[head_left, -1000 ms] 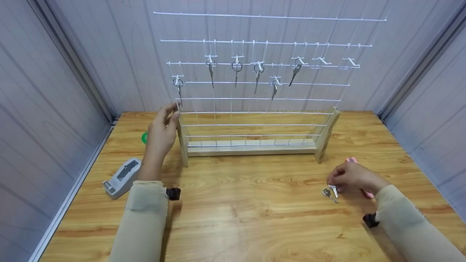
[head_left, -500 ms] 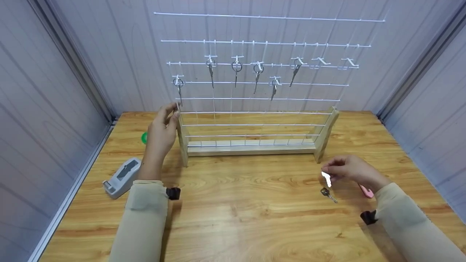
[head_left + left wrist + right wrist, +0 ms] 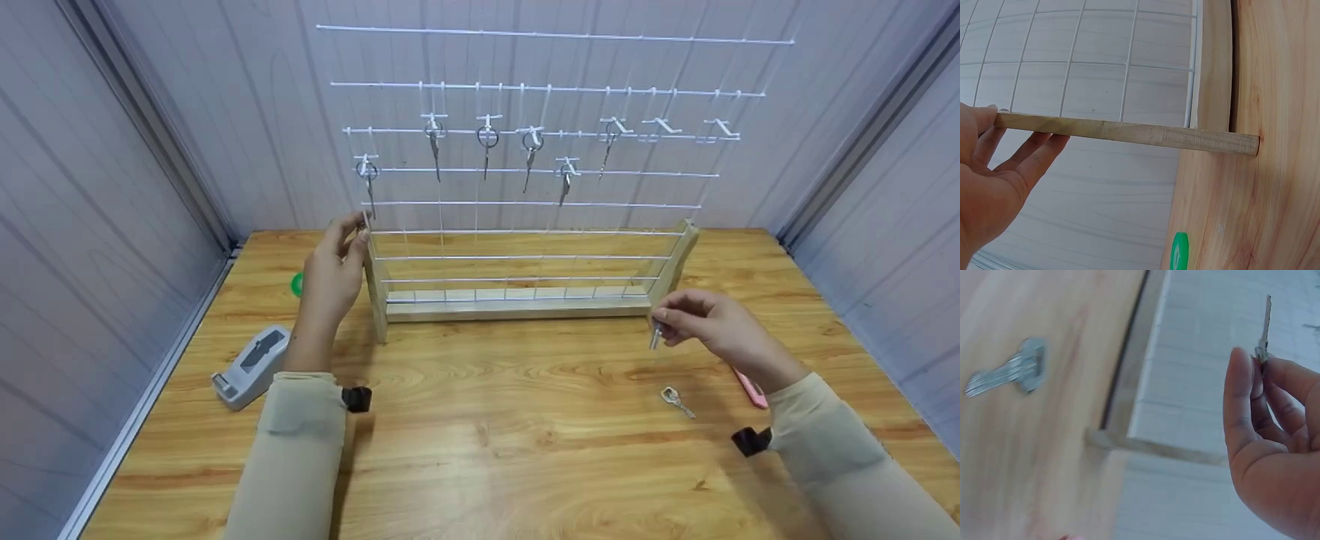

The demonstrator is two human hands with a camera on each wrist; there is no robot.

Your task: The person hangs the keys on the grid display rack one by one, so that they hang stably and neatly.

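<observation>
My left hand holds the left wooden upright of a white wire grid rack, thumb on one face and fingers on the other. Between thumb and fingertips my right hand pinches a small metal key, raised above the table by the rack's right foot. Its blade points out from the fingers; most of its head is hidden. Another key lies flat on the table, below and apart from that hand. Several keys hang by rings from white hooks on the grid, one being the leftmost key.
Two more white hooks, the inner hook and the outer hook, sit at the grid's right. A grey tape dispenser stands left, with a green ring behind. Partly behind the right wrist lies a pink object.
My right hand has lifted one key off the table and carried it up and left toward the rack's right foot. The left hand stays on the upright.
</observation>
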